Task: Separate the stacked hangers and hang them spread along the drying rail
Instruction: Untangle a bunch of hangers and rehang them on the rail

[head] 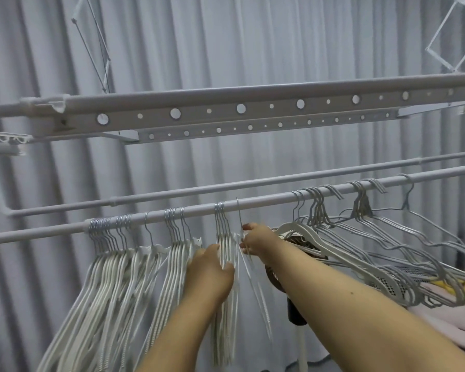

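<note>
Right now the rail (253,202) runs left to right, rising to the right, and the hangers hang below it with their long bodies pointing down toward the person. The right hand (258,241) pinches the neck of a single hanger (239,210) hooked just right of a small bunch (222,232). The left hand (211,269), just beside it, curls round that bunch's bodies. Both hands sit just under the rail; the right is nearer the single hook. Tight clusters (110,232) crowd the left, and tangled wire hangers (360,226) lie to the right. No writing or labels can be read.
</note>
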The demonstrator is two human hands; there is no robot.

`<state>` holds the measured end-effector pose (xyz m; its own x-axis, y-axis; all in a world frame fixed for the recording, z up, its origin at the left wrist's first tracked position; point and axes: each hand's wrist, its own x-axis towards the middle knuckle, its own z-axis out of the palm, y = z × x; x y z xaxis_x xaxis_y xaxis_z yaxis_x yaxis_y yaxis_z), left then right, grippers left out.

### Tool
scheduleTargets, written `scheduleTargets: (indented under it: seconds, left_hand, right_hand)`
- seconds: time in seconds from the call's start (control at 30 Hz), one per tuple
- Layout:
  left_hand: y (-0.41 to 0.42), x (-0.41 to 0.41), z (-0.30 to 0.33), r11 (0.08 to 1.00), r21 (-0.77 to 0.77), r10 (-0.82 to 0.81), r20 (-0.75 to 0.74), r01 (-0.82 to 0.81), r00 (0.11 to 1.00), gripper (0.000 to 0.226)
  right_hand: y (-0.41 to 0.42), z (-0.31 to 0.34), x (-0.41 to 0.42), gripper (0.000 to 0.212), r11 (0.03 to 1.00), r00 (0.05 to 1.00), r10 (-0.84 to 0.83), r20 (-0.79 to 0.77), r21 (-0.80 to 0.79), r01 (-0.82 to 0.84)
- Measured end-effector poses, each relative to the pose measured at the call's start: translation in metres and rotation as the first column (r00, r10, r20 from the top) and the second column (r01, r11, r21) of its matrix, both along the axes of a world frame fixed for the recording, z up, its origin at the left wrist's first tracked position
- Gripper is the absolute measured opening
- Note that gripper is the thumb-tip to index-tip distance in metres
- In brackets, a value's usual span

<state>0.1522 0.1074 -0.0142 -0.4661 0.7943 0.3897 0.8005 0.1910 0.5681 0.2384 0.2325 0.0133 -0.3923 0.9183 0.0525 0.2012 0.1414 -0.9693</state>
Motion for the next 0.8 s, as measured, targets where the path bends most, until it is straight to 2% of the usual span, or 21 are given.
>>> scheduleTargets:
  seconds: [0.13, 0.23, 0.37, 0.5, 0.63, 0.8]
  left_hand:
    - [0.000, 0.015, 0.009, 0.992, 0.122, 0.016, -0.034, -0.012, 0.999, 0.048]
    - [0.004, 0.034, 0.016, 0.971, 0.239, -0.015, -0.030, 0.022, 0.999, 0.043]
    - [0.014, 0.067, 0.025, 0.942, 0.316, -0.123, 0.011, 0.113, 0.992, 0.037]
    - [0.027, 0.099, 0.031, 0.933, 0.295, -0.221, 0.012, 0.208, 0.975, 0.037]
    - [0.041, 0.131, 0.034, 0.927, 0.245, -0.309, 0.060, 0.286, 0.949, 0.033]
    - [0.066, 0.169, 0.035, 0.925, 0.133, -0.374, 0.176, 0.355, 0.910, 0.037]
  right_hand:
    - [-0.005, -0.003, 0.008, 0.045, 0.996, 0.997, 0.030, 0.075, 0.076, -0.035]
    - [-0.003, -0.002, 0.025, 0.036, 0.954, 0.990, -0.124, 0.069, 0.284, 0.099]
    - [0.007, 0.009, 0.069, 0.023, 0.864, 0.926, -0.376, 0.027, 0.372, 0.339]
    - [0.026, 0.011, 0.120, 0.017, 0.758, 0.812, -0.581, 0.058, 0.402, 0.514]
    - [0.043, 0.003, 0.161, 0.020, 0.750, 0.774, -0.623, 0.115, 0.370, 0.549]
    - [0.053, -0.003, 0.201, 0.018, 0.709, 0.725, -0.673, 0.146, 0.405, 0.577]
